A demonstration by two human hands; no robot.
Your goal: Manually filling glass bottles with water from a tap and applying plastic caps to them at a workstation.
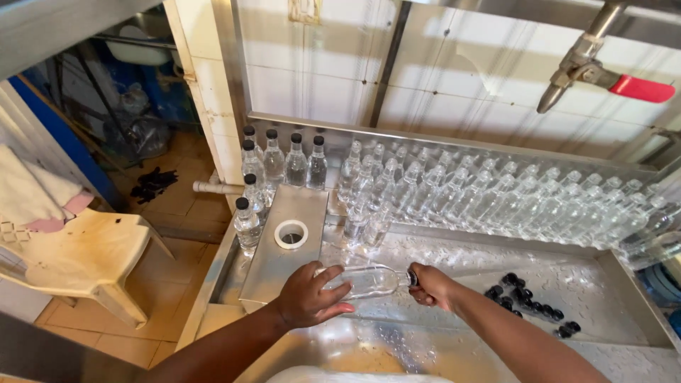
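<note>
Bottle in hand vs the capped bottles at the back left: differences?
The held bottle lies on its side, gripped by the left hand, with the right hand at its cap end; the capped bottles stand upright, untouched. It is alone; they are grouped. Both are clear with black caps.

White tiled walls (454,78) rise behind a wet steel counter (624,312). Off its left edge, a worn plastic chair (85,262) stands on a tan tiled floor (184,213) in daylight.

Right hand (430,285) is covering the bottle (369,281) cap; frame edges are cropping both forearms, the tap (592,67) top and the chair (78,259)
</note>
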